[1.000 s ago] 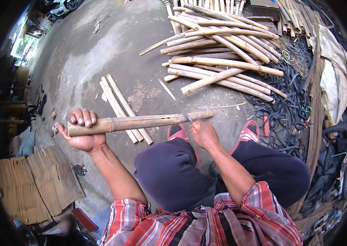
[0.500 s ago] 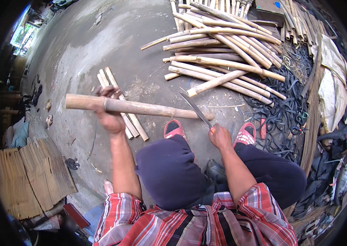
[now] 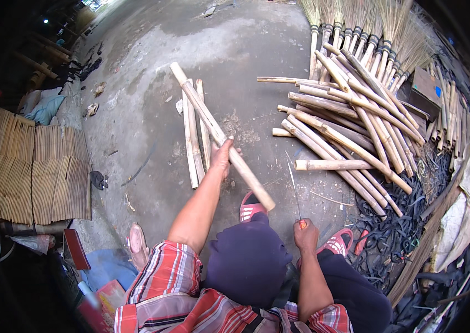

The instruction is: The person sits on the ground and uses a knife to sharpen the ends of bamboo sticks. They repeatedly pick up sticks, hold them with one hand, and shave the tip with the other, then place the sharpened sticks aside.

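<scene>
We see the left hand (image 3: 222, 157) wrapped around a long bamboo pole (image 3: 221, 135), fingers curled closed on it a little past its middle, arm stretched forward from the plaid sleeve (image 3: 168, 277). The pole runs diagonally, its far end up and to the left over the concrete floor (image 3: 151, 66), its near end down by the right knee, just above a red sandal (image 3: 250, 210). The right hand (image 3: 305, 236) is clenched around the orange handle of a knife (image 3: 296, 194), with the thin blade pointing up and away from the body; the blade stands apart from the pole, a gap of floor between them. Just left of the held pole lie 3 shorter cut sticks (image 3: 193, 133), side by side on the floor, the pole crossing over their upper ends. To the right, a loose heap of bamboo poles (image 3: 346, 122) spreads across the ground, and behind it a row of brooms (image 3: 368, 28) lies with bristles fanned toward the top edge. A tangle of black strips (image 3: 395, 233) sits at the lower right beside a second red sandal (image 3: 337, 242). On the left, stacks of split bamboo slats (image 3: 35, 172) lie flat. The person sits low, dark trousers (image 3: 249, 261) filling the lower middle.
</scene>
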{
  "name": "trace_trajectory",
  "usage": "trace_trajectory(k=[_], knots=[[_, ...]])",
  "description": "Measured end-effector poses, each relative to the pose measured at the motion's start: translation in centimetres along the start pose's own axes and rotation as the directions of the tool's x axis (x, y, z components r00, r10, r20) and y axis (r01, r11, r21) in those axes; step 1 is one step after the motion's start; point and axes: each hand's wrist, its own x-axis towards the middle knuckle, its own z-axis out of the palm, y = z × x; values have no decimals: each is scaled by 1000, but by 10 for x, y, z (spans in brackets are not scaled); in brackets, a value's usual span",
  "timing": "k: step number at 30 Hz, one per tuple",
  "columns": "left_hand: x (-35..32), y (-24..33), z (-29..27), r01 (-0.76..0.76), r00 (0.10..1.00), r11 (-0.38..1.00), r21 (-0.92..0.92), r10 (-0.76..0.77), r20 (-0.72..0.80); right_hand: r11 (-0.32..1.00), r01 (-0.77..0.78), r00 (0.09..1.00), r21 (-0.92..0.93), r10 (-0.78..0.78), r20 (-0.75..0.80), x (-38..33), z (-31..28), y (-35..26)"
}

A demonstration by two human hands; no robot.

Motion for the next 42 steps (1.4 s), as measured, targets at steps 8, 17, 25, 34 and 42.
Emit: trace_trajectory(k=[8,17,25,34,42], knots=[[76,3,-97,150,942,766,625,80,-325,999,-20,1000,27,19,22,7,8,-4],[101,-4,-32,-227,925,370,901,371,81,994,-18,998,106,25,-60,10,15,-2],[-27,-84,135,78,692,763,642,-505,515,912,-78,966,402,169,-196,5,9,-20],[-62,50,129,-319,835,875,364,78,545,833,-115,763,542,423,-488,38,-20,8],[-121,246,60,-719,679,695,14,699,223,833,-47,746,552,397,-535,41,-32,-10]])
